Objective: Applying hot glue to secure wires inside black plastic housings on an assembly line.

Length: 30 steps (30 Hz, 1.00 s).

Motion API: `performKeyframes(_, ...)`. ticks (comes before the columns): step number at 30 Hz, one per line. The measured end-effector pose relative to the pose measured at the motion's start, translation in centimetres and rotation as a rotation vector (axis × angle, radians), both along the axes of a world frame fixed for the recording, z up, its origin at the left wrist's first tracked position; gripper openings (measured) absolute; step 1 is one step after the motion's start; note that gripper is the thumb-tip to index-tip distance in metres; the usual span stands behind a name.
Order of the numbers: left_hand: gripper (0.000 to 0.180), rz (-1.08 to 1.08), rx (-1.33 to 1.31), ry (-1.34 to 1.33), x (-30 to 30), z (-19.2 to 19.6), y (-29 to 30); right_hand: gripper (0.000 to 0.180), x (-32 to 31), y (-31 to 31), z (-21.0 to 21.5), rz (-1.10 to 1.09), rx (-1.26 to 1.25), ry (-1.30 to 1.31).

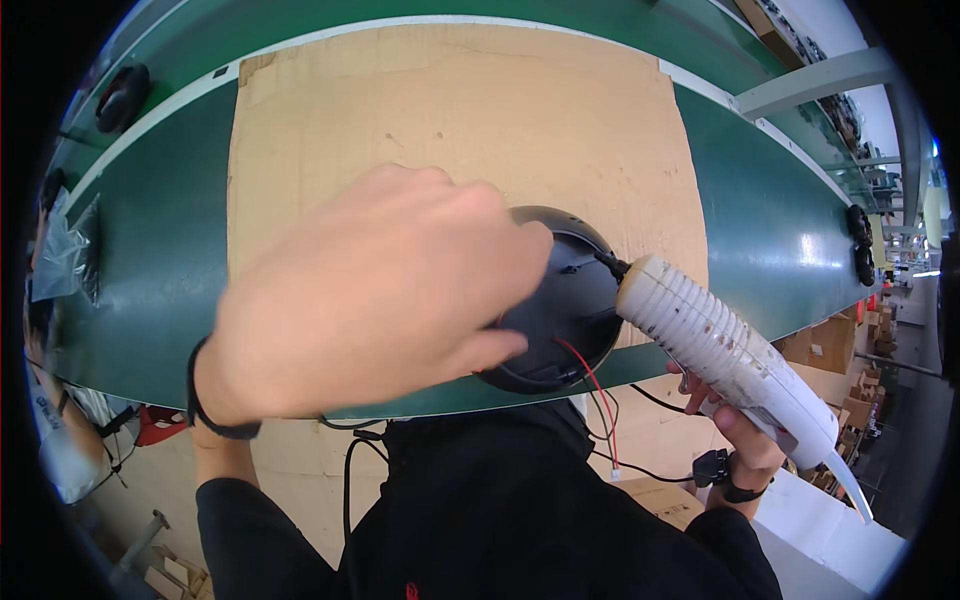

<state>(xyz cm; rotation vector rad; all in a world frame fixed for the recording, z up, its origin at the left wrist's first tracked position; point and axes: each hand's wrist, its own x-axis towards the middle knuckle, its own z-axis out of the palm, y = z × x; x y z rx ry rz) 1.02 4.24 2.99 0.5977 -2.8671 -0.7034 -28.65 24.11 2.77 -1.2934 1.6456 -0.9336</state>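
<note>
A black round plastic housing [577, 300] lies on the cardboard near the bench's front edge, its hollow side facing up. My right hand [745, 432] is wrapped round a white glue gun [735, 350] with glue stains. The gun's dark nozzle [612, 264] reaches over the housing's right rim, and a pale glue stick [848, 486] juts from its back end. My left hand [375, 290], slightly blurred, is curled over the housing's left side. Its fingertips, and whatever they pinch, are hidden behind the back of the hand. A red wire [590, 375] with a small white connector hangs from the housing.
A cardboard sheet [450, 90] covers the middle of the green bench [150, 200]. At the left lies a clear plastic bag [70, 255]; dark rounded parts [122, 98] sit far left and others [860, 245] far right. Black cables [350, 480] hang below the edge.
</note>
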Motion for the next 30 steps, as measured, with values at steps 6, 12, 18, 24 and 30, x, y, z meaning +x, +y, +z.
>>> performKeyframes(6, 0.020, 0.042, -0.112, -0.194, -0.3, 0.3, 1.2, 0.034, -0.1, -0.1, 0.2, 0.091, -0.017, 0.088)
performKeyframes(12, 0.012, 0.143, -0.125, -0.003, 0.1, 0.7, 0.3, 0.074, -0.2, 0.0, 0.1, -0.044, 0.212, -0.294)
performKeyframes(18, 0.013, 0.095, -0.039, 0.264, -0.7, -1.4, -2.1, 0.085, 0.6, -0.1, 0.2, -0.122, 0.195, -0.380)
performKeyframes(24, 0.013, -0.012, 0.195, 0.322, -1.1, -2.2, -4.8, 0.044, 0.1, 0.4, -0.7, 0.090, 0.065, -0.056)
performKeyframes(30, 0.013, 0.064, 0.286, 0.305, -1.4, -2.3, -4.8, 0.040, 2.6, -2.4, 0.6, 0.092, 0.061, 0.086)
